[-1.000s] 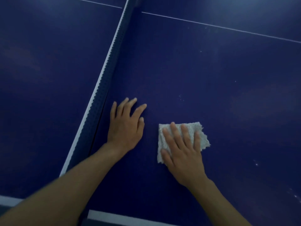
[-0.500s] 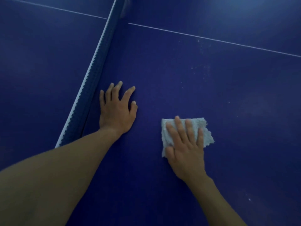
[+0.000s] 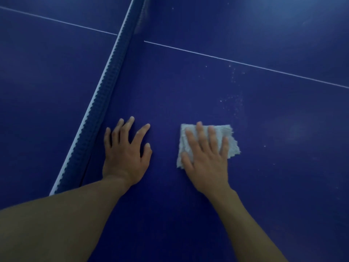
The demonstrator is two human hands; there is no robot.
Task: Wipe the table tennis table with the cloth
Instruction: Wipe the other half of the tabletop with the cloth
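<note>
Counter [image 3: 188, 87]: a dark blue table tennis top that fills the whole view.
Net [image 3: 105, 103]: dark mesh with a white top band, running from 7 o'clock up to 12 o'clock across the counter.
White line [image 3: 245, 63]: a thin stripe crossing the counter from 10 o'clock to 3 o'clock, interrupted where the net stands.
Left hand [image 3: 125, 156]: lies palm down on the counter at 8 o'clock of centre, just beside the net; its grip is spread, fingers apart and straight, holding nothing.
Right hand [image 3: 205, 163]: at 5 o'clock of centre, palm down on the cloth; its grip is flat, fingers straight and slightly apart, pressing rather than pinching.
Cloth [image 3: 223, 131]: a pale, folded, rough-edged square flat on the counter at 3 o'clock of the left hand, apart from it, partly covered by the right hand.
Specks [image 3: 236, 103]: small pale flecks scattered on the counter at 1 o'clock of the cloth.
</note>
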